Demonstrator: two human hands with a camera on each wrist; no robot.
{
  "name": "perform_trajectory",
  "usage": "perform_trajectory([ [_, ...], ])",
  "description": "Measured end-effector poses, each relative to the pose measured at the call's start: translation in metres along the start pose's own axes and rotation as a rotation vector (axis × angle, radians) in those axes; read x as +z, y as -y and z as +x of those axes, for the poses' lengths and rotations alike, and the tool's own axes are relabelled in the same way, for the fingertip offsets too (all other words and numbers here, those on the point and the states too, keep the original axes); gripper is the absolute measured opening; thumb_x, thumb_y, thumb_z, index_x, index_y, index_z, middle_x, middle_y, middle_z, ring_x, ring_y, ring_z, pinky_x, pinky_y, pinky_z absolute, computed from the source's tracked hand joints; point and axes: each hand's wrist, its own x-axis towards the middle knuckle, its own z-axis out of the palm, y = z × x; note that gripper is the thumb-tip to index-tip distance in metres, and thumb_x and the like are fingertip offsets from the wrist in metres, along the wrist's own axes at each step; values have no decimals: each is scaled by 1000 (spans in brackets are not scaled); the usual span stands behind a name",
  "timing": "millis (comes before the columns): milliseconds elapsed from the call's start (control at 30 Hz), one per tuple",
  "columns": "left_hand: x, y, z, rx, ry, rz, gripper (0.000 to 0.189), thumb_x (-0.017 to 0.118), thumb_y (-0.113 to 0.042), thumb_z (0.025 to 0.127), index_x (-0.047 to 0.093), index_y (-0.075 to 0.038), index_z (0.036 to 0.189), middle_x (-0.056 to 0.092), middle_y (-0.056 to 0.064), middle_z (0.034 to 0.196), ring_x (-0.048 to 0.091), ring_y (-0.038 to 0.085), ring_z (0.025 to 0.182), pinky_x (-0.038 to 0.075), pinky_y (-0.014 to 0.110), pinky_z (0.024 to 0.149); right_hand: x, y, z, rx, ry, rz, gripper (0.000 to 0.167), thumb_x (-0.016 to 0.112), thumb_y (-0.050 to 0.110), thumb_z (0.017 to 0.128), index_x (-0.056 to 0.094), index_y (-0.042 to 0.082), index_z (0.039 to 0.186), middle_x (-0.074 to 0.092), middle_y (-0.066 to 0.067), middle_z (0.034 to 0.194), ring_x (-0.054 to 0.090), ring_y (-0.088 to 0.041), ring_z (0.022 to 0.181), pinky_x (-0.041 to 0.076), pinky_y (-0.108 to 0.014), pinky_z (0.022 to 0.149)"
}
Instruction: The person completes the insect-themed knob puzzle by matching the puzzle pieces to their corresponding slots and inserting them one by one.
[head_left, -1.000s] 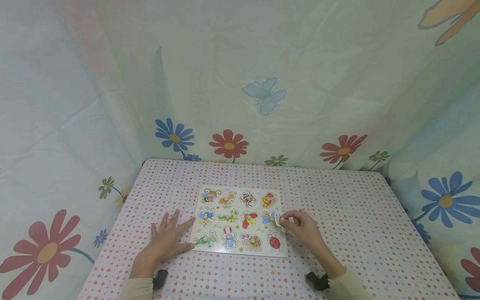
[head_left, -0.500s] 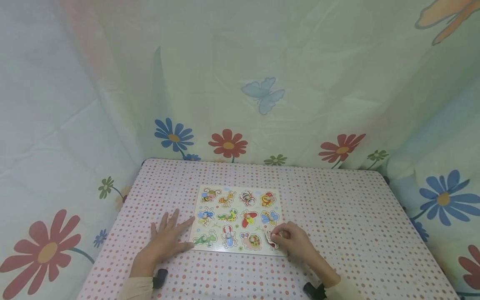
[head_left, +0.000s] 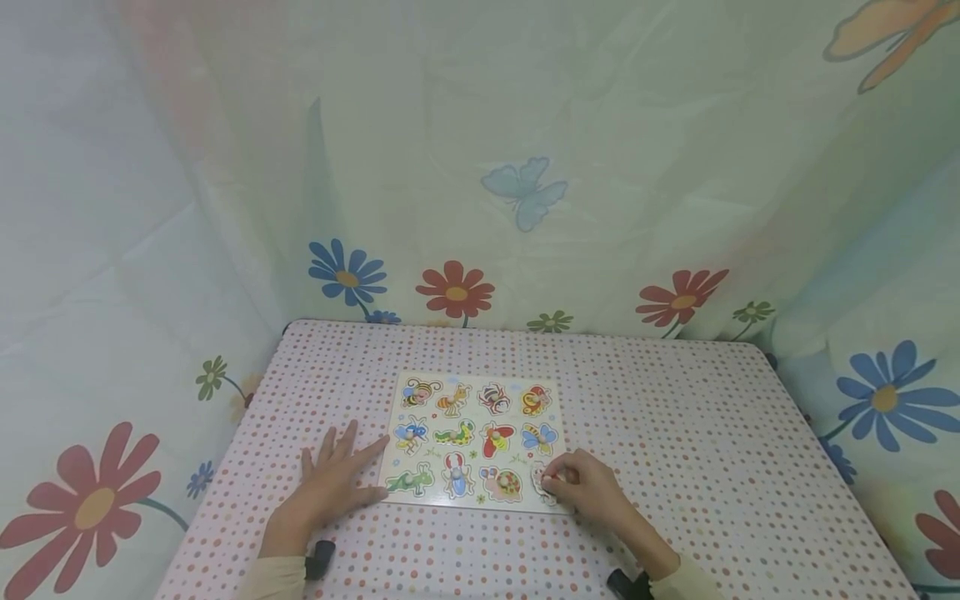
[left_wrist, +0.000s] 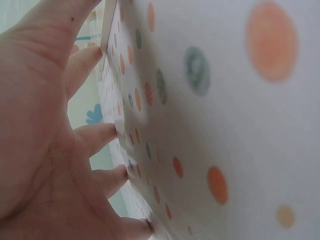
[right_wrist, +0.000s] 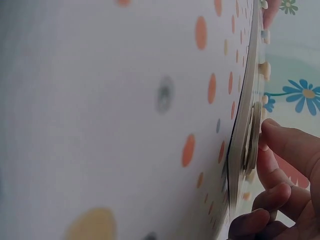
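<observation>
A wooden peg puzzle board (head_left: pixel 480 457) with insect pictures lies on the dotted table. My right hand (head_left: pixel 592 487) pinches the knob of a ladybug puzzle piece (head_left: pixel 540 482) at the board's near right corner, partly covering it. From the right wrist view, the piece (right_wrist: pixel 254 137) sits edge-on against the board, slightly proud of its surface; whether it is seated I cannot tell. My left hand (head_left: pixel 330 479) rests with spread fingers on the table, thumb and index fingertip touching the board's left edge. In the left wrist view those fingers (left_wrist: pixel 85 65) meet the board's side.
Several knobbed pieces, such as a caterpillar (head_left: pixel 454 433) and a snail (head_left: pixel 501 482), sit in the board. The polka-dot tablecloth (head_left: pixel 660 417) spreads around it. A flower-printed curtain (head_left: pixel 600 208) hangs behind and at both sides.
My right hand has carried the ladybug piece from beside the blue-winged insect down to the near right corner and laid it flatter there. The left hand has stayed put.
</observation>
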Motion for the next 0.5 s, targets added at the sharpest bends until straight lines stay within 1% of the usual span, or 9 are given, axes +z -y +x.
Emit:
perform_trajectory([
  [267, 1, 3, 1, 3, -17, 1, 83, 74, -57, 81, 41, -36, 153, 4, 18, 165, -6, 50, 147, -13, 76, 106, 2, 2, 1, -7, -10, -21, 9, 80, 22, 85, 72, 20, 86, 47, 0, 74, 43, -16, 64, 35, -24, 49],
  [500, 3, 3, 2, 17, -23, -3, 83, 74, -58, 80, 41, -37, 153, 4, 17, 166, -6, 49, 147, -13, 76, 106, 1, 6, 1, 1, 2, -33, 9, 80, 21, 85, 71, 20, 84, 48, 1, 75, 44, -15, 65, 36, -23, 49],
])
